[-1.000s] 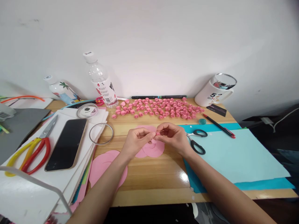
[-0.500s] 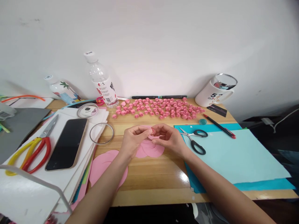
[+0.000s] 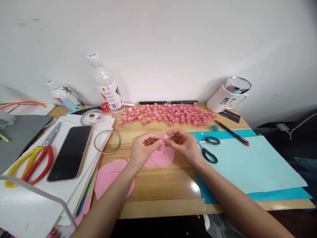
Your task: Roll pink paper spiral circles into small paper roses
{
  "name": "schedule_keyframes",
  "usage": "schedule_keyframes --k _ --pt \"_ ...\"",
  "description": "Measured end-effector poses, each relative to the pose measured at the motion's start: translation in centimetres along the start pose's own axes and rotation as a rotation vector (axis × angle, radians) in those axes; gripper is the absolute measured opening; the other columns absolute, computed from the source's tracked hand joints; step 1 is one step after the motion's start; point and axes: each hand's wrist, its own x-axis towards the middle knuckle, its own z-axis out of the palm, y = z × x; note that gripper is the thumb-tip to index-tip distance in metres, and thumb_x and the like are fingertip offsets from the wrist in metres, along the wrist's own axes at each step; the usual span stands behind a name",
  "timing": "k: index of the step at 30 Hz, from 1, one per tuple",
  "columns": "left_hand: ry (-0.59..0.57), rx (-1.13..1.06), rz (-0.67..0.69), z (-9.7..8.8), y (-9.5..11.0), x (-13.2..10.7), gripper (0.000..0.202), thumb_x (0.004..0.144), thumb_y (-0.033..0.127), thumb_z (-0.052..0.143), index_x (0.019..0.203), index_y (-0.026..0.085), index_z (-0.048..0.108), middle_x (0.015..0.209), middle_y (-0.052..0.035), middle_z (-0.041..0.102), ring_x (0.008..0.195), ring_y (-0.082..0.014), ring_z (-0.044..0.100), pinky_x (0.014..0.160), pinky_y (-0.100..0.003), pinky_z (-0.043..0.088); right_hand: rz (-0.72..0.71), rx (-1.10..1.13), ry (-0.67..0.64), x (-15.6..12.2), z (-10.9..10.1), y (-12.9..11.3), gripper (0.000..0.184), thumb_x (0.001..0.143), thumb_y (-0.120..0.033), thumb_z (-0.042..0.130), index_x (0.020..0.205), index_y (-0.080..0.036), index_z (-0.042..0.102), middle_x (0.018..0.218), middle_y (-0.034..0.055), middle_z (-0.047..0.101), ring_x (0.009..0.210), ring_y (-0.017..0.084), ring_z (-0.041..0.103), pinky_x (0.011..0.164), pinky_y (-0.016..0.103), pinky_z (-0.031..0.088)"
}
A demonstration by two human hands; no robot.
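1. We count two hands over the wooden table [image 3: 158, 191], two groups of overlapping pink paper discs, two capped bottles, one mug, one phone [image 3: 70, 153] and two clearly visible pairs of scissors; the pink rolled flowers [image 3: 177, 114] run to dozens, too crowded for us to count exactly.
2. Our left hand [image 3: 145, 147] is nearly closed, fingers curled, thumb and forefinger pinching a small pink paper piece [image 3: 163, 140].
3. Our right hand [image 3: 184, 145] meets it fingertip to fingertip, likewise pinched on that piece, its other fingers loosely bent.
4. The piece sits between our fingertips, mostly hidden by them, above the nearer group of pink discs [image 3: 164, 158]; the second group of discs [image 3: 106, 175] lies partly under our left forearm.
5. As for containers, we see the tall clear bottle [image 3: 110, 94] and the small printed bottle [image 3: 65, 97] standing near the wall, left of the flowers, and the white mug [image 3: 224, 99] to their right; we cannot tell what any of them holds.
6. The black-handled scissors [image 3: 203, 142] lie just beside our right hand, the yellow-and-red scissors [image 3: 44, 147] beside the phone.
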Motion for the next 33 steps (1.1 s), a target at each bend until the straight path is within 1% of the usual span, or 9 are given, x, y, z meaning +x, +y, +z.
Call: schedule_keyframes --k 3,7,13,16,18,24,27,31,33 --pt "-0.006 0.001 -0.002 0.0 0.1 -0.1 0.009 0.065 0.021 0.072 0.069 0.014 0.068 0.057 -0.002 0.068 0.052 -0.0135 0.063 0.056 -0.027 0.054 -0.025 -0.021 -0.009 -0.1 0.2 -0.2 0.026 0.063 -0.037 0.076 0.076 -0.018 0.066 0.068 0.0015 0.066 0.063 0.014 0.063 0.063 0.029 0.054" --pt "0.001 -0.014 -0.009 0.1 0.1 -0.2 0.011 0.065 0.023 0.072 0.07 0.014 0.068 0.059 -0.003 0.069 0.055 -0.0167 0.066 0.058 -0.029 0.056 -0.082 -0.061 -0.008 -0.1 0.3 -0.3 0.021 0.067 -0.038 0.073 0.077 -0.019 0.07 0.07 0.0025 0.068 0.062 0.016 0.064 0.063 0.032 0.056" --pt "0.004 0.01 -0.005 0.3 -0.3 -0.3 0.009 0.065 0.021 0.071 0.07 0.014 0.066 0.064 -0.003 0.069 0.06 -0.0163 0.067 0.061 -0.028 0.057 -0.247 -0.205 -0.022 -0.1 0.2 -0.1 0.011 0.075 -0.03 0.067 0.079 -0.021 0.071 0.075 0.0039 0.067 0.066 0.016 0.063 0.061 0.031 0.054" --pt "0.04 -0.017 -0.017 0.3 -0.6 -0.2 0.018 0.062 0.019 0.072 0.077 0.014 0.063 0.066 -0.0007 0.067 0.058 -0.0152 0.067 0.06 -0.027 0.056 -0.32 -0.317 -0.024 -0.1 0.1 0.1 0.007 0.078 -0.026 0.063 0.078 -0.022 0.07 0.075 0.0041 0.066 0.067 0.016 0.063 0.058 0.029 0.053" --pt "0.056 -0.025 -0.015 0.3 -0.8 -0.2 0.024 0.061 0.018 0.073 0.082 0.015 0.062 0.067 0.0006 0.066 0.058 -0.0147 0.067 0.059 -0.026 0.056 -0.36 -0.386 -0.026 -0.2 0.1 0.1 0.007 0.079 -0.023 0.062 0.078 -0.022 0.069 0.074 0.004 0.065 0.068 0.016 0.062 0.056 0.028 0.052" --pt "-0.021 0.079 0.025 0.0 -1.3 -0.1 0.01 0.066 0.022 0.07 0.071 0.014 0.064 0.066 -0.0027 0.069 0.063 -0.0164 0.067 0.065 -0.026 0.055 -0.474 -0.513 -0.019 -0.2 0.1 0.0 0.012 0.081 -0.018 0.057 0.083 -0.023 0.068 0.075 0.0033 0.067 0.065 0.015 0.063 0.054 0.026 0.051" --pt "-0.032 0.115 0.046 -0.2 -1.4 0.0 0.007 0.066 0.02 0.068 0.071 0.015 0.066 0.066 -0.0026 0.069 0.062 -0.0161 0.067 0.064 -0.026 0.055 -0.559 -0.594 -0.009 -0.3 -0.1 0.3 0.017 0.08 -0.015 0.056 0.086 -0.024 0.069 0.077 0.0037 0.068 0.066 0.015 0.063 0.056 0.026 0.051" --pt "-0.041 0.184 0.086 -0.3 -1.6 0.0 0.005 0.066 0.016 0.066 0.072 0.015 0.066 0.066 -0.0025 0.068 0.062 -0.0154 0.066 0.062 -0.025 0.054 -0.675 -0.7 -0.032 -0.3 -0.3 1.0 0.023 0.08 -0.012 0.053 0.092 -0.025 0.068 0.087 0.0048 0.069 0.075 0.015 0.065 0.06 0.024 0.052" --pt "-0.023 0.2 0.137 -0.1 -1.8 0.0 0.007 0.067 0.015 0.064 0.074 0.015 0.066 0.068 -0.0024 0.068 0.062 -0.0149 0.066 0.062 -0.025 0.054 -0.709 -0.708 0.003 -0.4 -0.1 1.2 0.024 0.079 -0.01 0.053 0.09 -0.024 0.068 0.084 0.0041 0.069 0.072 0.014 0.065 0.059 0.023 0.052"
